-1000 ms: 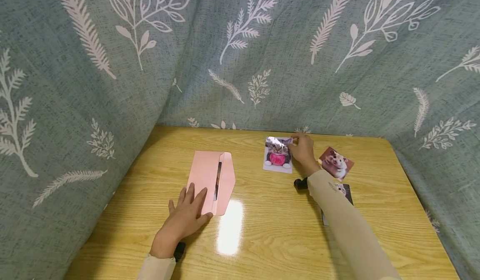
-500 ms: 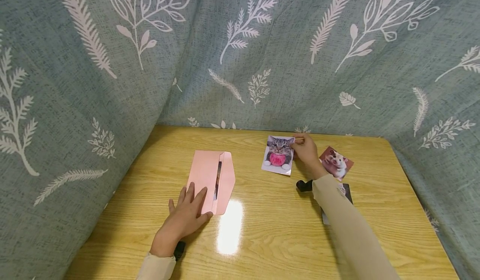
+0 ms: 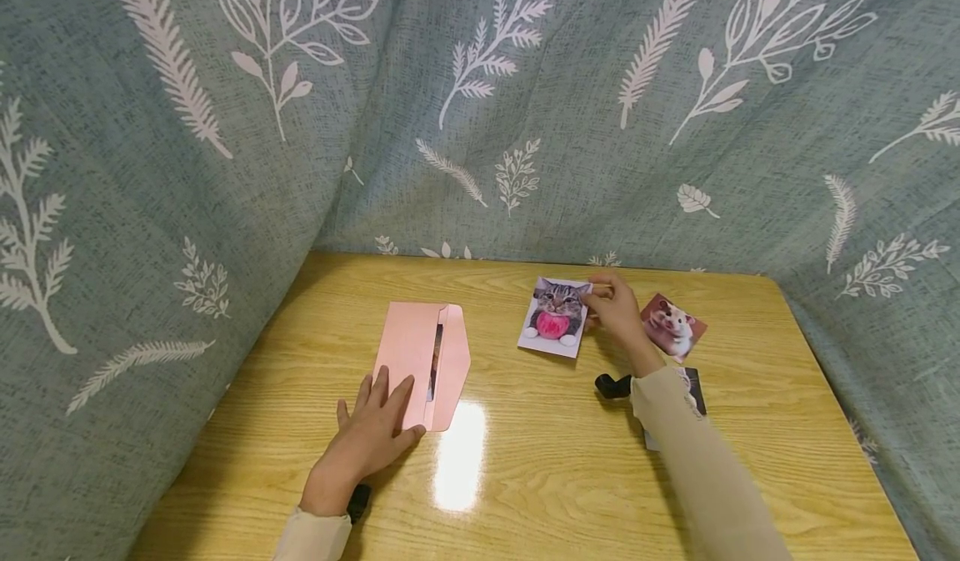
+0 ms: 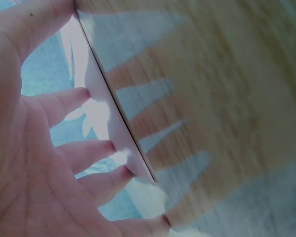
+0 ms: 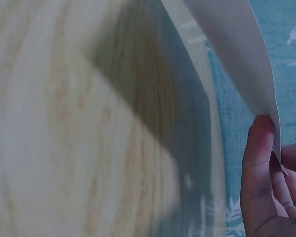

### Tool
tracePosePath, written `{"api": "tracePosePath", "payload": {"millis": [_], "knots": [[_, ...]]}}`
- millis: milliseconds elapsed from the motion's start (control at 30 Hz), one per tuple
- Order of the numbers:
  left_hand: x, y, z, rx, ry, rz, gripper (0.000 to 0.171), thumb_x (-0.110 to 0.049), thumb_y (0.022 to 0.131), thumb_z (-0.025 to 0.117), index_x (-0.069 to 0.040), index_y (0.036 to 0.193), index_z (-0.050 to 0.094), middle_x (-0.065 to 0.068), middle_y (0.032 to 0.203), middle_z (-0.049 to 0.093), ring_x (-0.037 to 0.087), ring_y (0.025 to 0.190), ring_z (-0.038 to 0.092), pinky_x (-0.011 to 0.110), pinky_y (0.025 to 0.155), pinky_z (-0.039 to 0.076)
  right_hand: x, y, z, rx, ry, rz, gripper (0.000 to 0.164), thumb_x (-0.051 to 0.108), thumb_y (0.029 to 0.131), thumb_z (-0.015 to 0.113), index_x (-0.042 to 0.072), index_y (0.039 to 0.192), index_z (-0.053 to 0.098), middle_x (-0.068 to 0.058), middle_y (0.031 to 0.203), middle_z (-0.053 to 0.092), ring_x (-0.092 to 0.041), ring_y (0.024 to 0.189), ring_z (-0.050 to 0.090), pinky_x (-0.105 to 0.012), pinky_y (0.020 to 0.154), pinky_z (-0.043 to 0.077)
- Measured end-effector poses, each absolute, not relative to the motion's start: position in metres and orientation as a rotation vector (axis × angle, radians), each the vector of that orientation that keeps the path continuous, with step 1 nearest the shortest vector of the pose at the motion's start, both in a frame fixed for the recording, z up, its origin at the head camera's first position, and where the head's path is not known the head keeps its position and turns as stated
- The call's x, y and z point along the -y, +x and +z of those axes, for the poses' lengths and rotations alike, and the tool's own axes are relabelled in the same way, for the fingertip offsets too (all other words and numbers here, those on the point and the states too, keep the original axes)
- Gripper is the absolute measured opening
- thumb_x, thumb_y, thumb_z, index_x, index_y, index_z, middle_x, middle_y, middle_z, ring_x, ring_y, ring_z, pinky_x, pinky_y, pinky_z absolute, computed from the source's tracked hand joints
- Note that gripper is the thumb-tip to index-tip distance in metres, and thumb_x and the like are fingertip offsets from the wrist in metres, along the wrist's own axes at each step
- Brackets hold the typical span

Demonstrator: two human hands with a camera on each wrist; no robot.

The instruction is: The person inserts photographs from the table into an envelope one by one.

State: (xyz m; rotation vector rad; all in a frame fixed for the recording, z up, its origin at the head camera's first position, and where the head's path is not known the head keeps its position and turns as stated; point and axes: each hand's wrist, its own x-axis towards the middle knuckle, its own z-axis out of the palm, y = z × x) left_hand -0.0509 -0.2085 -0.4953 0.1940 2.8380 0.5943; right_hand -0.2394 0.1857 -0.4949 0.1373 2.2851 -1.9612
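One photo now off the table (image 3: 525,461): cat photo (image 3: 553,317) pinched by its upper right corner in right hand (image 3: 618,315), lifted and tilted, shifted a bit nearer the pink envelope (image 3: 420,361) than a second ago, when flat on the wood. Right wrist view confirms thumb (image 5: 256,163) and fingers clamped on the white back of the print. Left hand (image 3: 367,440) unchanged, fingers spread flat, pressing the envelope's near end, flap open toward the cat photo. Hamster photo (image 3: 672,324) lying farther from the envelope, beyond the right hand. Looks like pickup done, carry toward the envelope starting.
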Motion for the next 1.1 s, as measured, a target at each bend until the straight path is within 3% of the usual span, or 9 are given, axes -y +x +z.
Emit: {"api": "tracePosePath", "payload": {"millis": [833,1100], "knots": [[0.208,-0.050,-0.496,-2.831,0.184,0.594,0.076,-0.044,0.095,0.066,-0.016,0.158,0.033,0.027,0.162,0.010,0.050,0.147,0.005,0.083,0.100,0.005,-0.131,-0.209,-0.509,-2.258,0.045,-1.984,0.041,0.000,0.096,0.063,-0.006,0.135,0.051,-0.019,0.108,0.058,-0.016,0.078,0.062,-0.034,0.057,0.059],[0.208,-0.051,-0.497,-2.838,0.187,0.600,0.077,-0.044,0.095,0.067,-0.016,0.158,0.033,0.027,0.162,0.010,0.050,0.147,0.005,0.083,0.100,0.005,-0.109,-0.208,-0.514,-2.225,0.035,-2.009,0.040,0.000,0.096,0.064,-0.005,0.133,0.052,-0.019,0.105,0.060,-0.017,0.072,0.063,-0.035,0.055,0.058]]}}
